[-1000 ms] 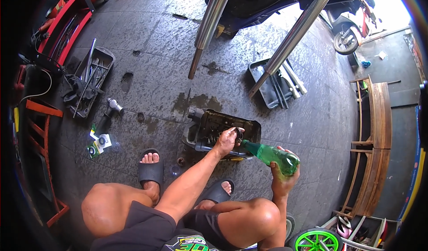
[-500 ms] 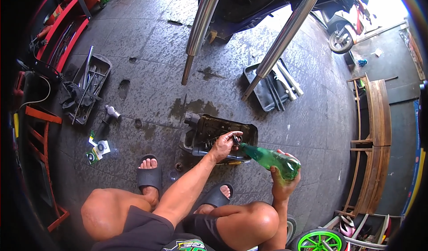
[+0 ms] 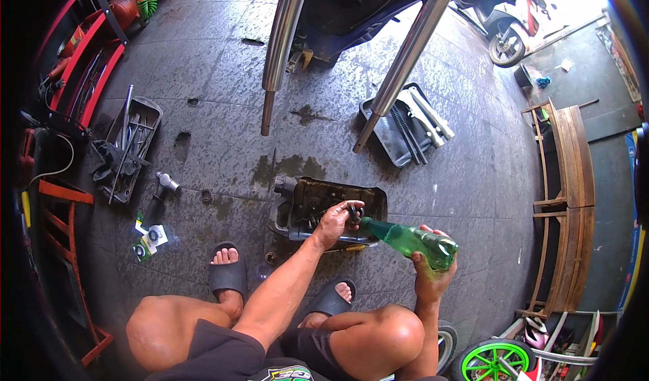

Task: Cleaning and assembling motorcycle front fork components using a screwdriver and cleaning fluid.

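Note:
My left hand (image 3: 332, 223) is closed with a small black ring-shaped part (image 3: 354, 212) at its fingertips, over a cut-open black jerrycan (image 3: 284, 213) lying on the floor. In my right hand (image 3: 433, 276) is a green see-through bottle (image 3: 410, 242), tilted with its neck toward the left hand. The bottle's mouth is close beside the black part; whether they touch, I cannot tell. Liquid shows inside the bottle. Small dark parts lie in the oily hollow of the jerrycan, partly hidden by my left hand.
Two chrome fork tubes (image 3: 402, 60) hang from a raised motorcycle ahead. A black tray (image 3: 399, 152) holds springs and metal tubes. On the left lie a tool tray (image 3: 149, 107), a hammer (image 3: 165, 183) and small packets (image 3: 154, 237). A wooden bench (image 3: 574, 178) stands right, near a green-rimmed wheel (image 3: 495, 364).
The view has shifted slightly, so the fork tubes and tray sit further left in it. Both hands keep nearly the same hold on the black part and the bottle.

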A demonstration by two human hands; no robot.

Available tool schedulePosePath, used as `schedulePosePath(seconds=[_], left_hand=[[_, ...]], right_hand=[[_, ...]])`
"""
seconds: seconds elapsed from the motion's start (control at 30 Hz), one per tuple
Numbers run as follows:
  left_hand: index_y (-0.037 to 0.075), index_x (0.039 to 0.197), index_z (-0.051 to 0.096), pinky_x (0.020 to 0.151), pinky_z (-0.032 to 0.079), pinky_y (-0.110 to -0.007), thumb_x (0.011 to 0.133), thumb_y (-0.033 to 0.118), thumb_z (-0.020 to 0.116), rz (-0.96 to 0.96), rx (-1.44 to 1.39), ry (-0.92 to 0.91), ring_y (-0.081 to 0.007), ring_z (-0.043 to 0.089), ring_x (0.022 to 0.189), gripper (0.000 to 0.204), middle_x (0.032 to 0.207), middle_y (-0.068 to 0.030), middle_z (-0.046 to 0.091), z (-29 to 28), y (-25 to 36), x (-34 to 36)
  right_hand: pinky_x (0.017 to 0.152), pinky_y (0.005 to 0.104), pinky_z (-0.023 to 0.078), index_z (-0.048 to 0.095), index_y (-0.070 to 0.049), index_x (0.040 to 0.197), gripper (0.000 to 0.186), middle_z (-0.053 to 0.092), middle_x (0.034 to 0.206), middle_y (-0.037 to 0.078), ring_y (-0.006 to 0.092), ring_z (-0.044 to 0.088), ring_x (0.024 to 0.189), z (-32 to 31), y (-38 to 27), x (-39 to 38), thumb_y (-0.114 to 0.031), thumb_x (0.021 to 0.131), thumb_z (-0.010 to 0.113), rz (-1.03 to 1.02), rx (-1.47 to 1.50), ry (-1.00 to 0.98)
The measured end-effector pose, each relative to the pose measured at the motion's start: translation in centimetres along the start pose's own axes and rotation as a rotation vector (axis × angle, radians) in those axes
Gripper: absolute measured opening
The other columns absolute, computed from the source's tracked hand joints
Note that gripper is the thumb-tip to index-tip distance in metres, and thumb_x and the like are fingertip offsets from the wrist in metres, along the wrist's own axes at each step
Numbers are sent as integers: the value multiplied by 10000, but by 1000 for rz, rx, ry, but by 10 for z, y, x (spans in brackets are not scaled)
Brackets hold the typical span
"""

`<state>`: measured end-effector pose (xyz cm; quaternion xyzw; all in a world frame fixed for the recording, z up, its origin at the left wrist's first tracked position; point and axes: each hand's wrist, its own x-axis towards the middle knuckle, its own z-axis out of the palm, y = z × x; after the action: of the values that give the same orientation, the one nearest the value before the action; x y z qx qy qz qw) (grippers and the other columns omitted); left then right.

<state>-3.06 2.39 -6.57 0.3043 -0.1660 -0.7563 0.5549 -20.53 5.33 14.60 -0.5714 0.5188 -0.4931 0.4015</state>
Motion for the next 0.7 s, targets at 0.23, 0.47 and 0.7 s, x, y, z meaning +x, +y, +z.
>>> schedulePosePath(seconds=[0.23,0.47,0.7], left_hand=[[-22,1288,572,915,541,-377,1063,268,386,-43,-349,-97,-147,622,971,412,1022,-43,637,4,4,-5],[20,1312,584,847,543,-337,1064,273,325,-20,-247,-37,-140,638,932,439,1012,-31,659,7,5,-8],[37,1298,588,816,556,-319,1010,147,328,-27,-298,-18,-137,644,911,404,995,-38,658,9,8,-9]], right_hand=[[920,347,531,539,22,1225,554,649,1217,223,232,646,1056,-8,1,0,-137,790,844,49,142,21],[900,322,529,540,21,1219,556,653,1214,205,220,640,1061,-6,-1,-4,-149,789,851,-34,-169,43],[926,340,524,536,25,1224,557,654,1203,216,232,638,1073,-1,-4,-6,-146,793,847,38,-32,25]])
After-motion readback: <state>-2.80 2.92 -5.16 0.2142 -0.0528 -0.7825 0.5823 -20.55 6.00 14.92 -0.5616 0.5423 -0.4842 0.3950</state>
